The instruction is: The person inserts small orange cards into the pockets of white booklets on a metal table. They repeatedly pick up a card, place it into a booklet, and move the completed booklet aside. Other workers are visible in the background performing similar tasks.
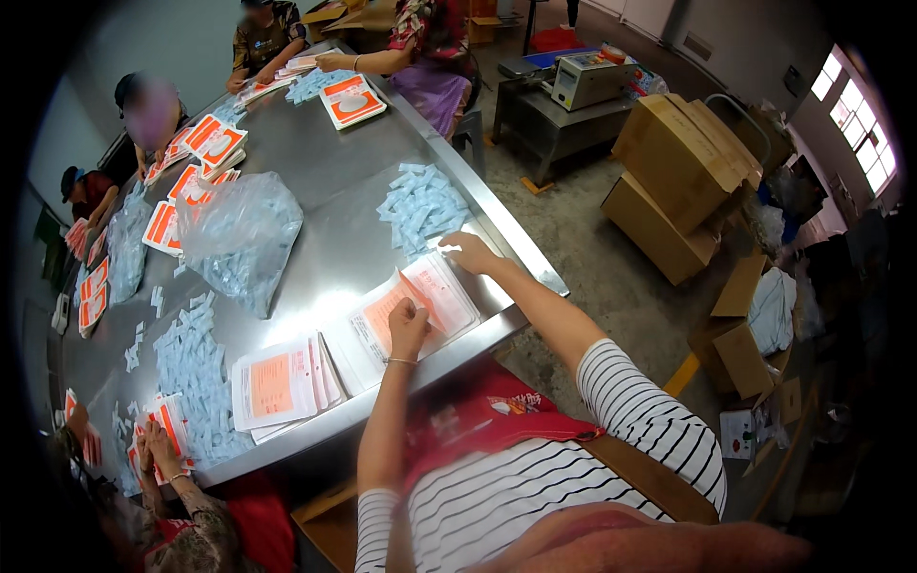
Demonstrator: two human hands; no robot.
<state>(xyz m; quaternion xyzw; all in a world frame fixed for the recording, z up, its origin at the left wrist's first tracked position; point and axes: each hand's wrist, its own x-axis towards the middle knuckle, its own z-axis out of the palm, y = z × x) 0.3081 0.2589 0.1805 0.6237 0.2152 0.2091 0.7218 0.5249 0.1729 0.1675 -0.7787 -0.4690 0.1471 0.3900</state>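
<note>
At far left, I see a co-worker's hands (160,447) by the near table edge. Next, a long heap of light-blue sachets (196,358) spreads below a clear plastic bag (244,229). A stack of white-and-orange pouches (277,387) lies close along the near edge. Between bag and work, the bare steel table (334,229) gives some room for moving. My left hand (409,329) is closed on the lifted side of an orange-printed pouch (423,298). My right hand (470,253) pinches a small white packet (449,249), just beside a smaller sachet pile (420,205); its forearm crosses the edge near the corner. Across open floor (564,239), cardboard boxes (683,172) stand well apart.
</note>
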